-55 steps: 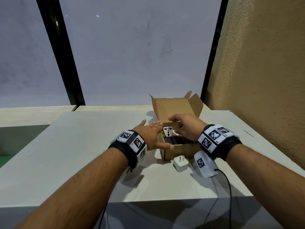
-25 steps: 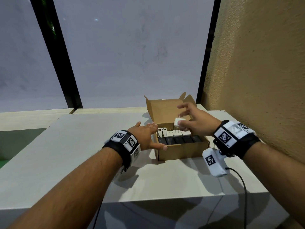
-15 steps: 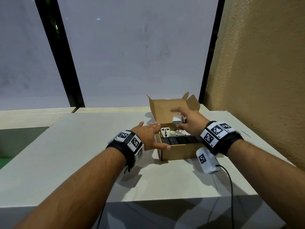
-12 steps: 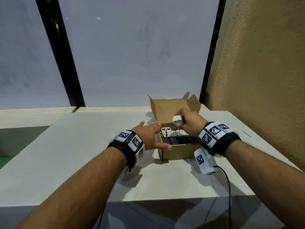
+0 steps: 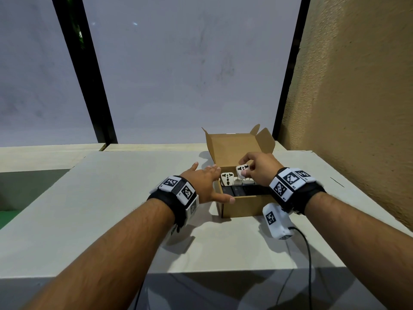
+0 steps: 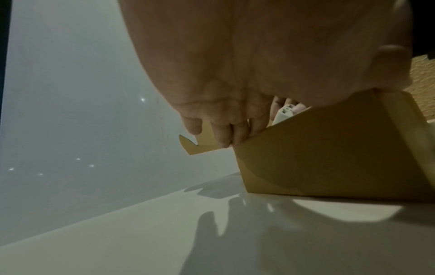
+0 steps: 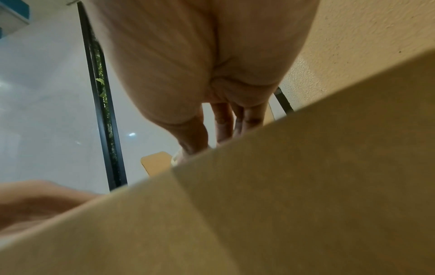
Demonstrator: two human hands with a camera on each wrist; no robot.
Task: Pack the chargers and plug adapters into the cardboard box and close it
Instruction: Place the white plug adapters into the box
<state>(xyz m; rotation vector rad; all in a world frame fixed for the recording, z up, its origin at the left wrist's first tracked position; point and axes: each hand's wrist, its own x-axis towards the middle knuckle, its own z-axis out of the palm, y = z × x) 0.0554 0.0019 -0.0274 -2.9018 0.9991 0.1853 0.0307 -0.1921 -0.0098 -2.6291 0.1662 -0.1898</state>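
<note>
The open cardboard box (image 5: 243, 205) stands on the table with its lid (image 5: 232, 148) upright at the back. My right hand (image 5: 250, 171) pinches a white plug adapter (image 5: 242, 171) just over the box's back row, socket face toward me. Beside it a second white adapter (image 5: 227, 179) stands inside at the left. Black chargers (image 5: 243, 190) fill the front row. My left hand (image 5: 210, 182) rests flat on the box's left wall (image 6: 329, 148), fingers straight, thumb along the front corner. In the right wrist view the box wall (image 7: 282, 204) hides most of the held adapter (image 7: 175, 158).
The pale table (image 5: 111, 209) ends in a front edge close to me and a step down at the left. A rough tan wall (image 5: 357, 108) runs close along the right of the box. Window glass with black frames stands behind. A black cable (image 5: 308, 253) hangs from my right wrist.
My right hand took the white adapter from the table in front of the box, carried it over the box and has lowered it beside the standing adapter. My left hand stayed on the box's left wall.
</note>
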